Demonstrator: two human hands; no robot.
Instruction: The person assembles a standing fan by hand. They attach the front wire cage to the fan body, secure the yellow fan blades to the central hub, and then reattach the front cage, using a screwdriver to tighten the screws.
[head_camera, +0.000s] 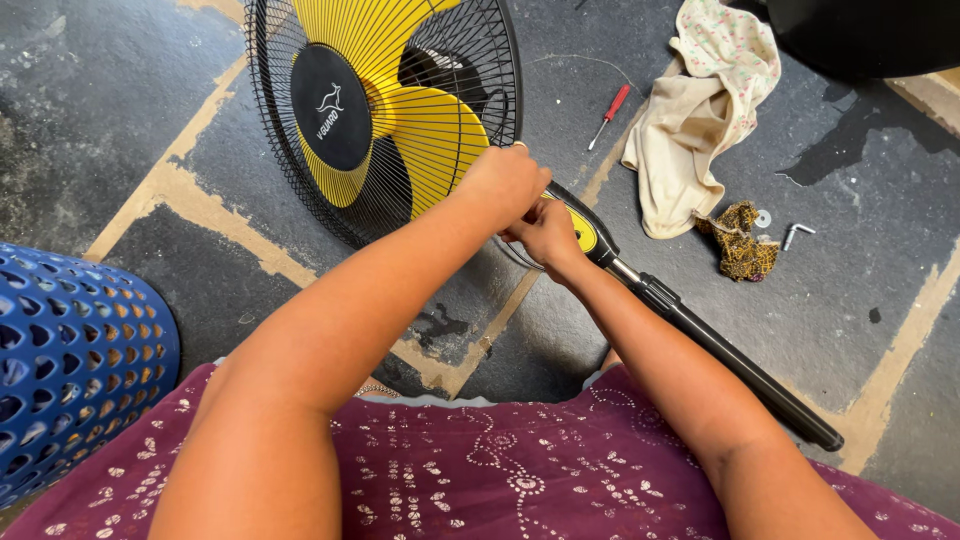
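**Both hands closed in at the fan's neck**

One pedestal fan (385, 110) is seen lying on the dark stone floor (830, 300), its wire guard facing up and its yellow blades behind the mesh. The left hand (503, 183) is curled over the guard's lower rim, fingers bent in; what is pinched underneath cannot be made out. The right hand (548, 233) is closed round the neck, just where the yellow control panel (583, 232) meets the black pole (730, 355). The two hands are touching.

The pole is laid out towards the lower right, its end close to a pale floor joint. Open floor is left on both sides of the pole. On the left, room is cut off by one blue perforated basket (75, 365), close to the left arm.

Beyond the hands, one red screwdriver (610, 112) is counted, one cream cloth (700, 110) bunched beside it, one brownish scrap (740, 240) at the cloth's lower edge. Just beside the scrap, one washer (764, 217) and one bent bolt (797, 234) are spotted, well apart from the hands.
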